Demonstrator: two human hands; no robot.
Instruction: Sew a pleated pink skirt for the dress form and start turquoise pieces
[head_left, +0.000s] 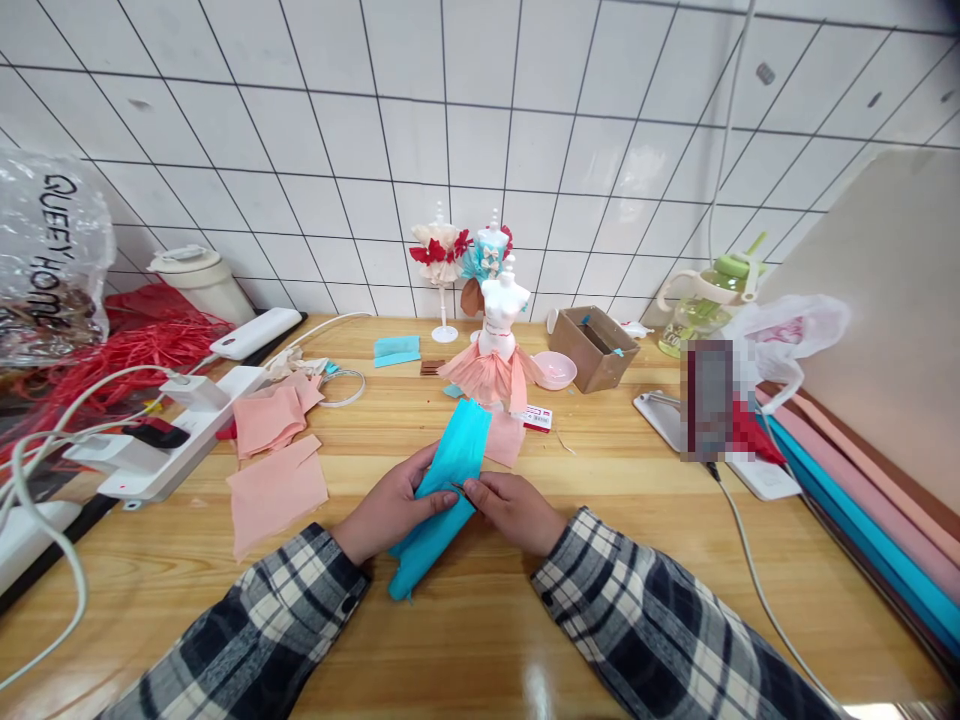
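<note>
A long folded piece of turquoise crepe paper [450, 470] slants over the table in front of me. My left hand [397, 505] grips it from the left, thumb on top. Pinched in my right hand [517, 508] is a small, thin, dark blade-like piece [463, 495], its tip against the paper's right side. Just beyond stands a small white dress-form figure [501, 315] with a peach crepe-paper skirt [491, 372]. Peach paper pieces [277, 490] lie to the left of my hands.
Two decorated dress forms [442, 262] stand at the tiled wall. A pink bowl [555, 370] and brown box [596, 347] sit back right. A power strip [187, 440] with cables lies left. Phone [660, 420], cable [750, 560] and paper rolls [862, 500] are at right.
</note>
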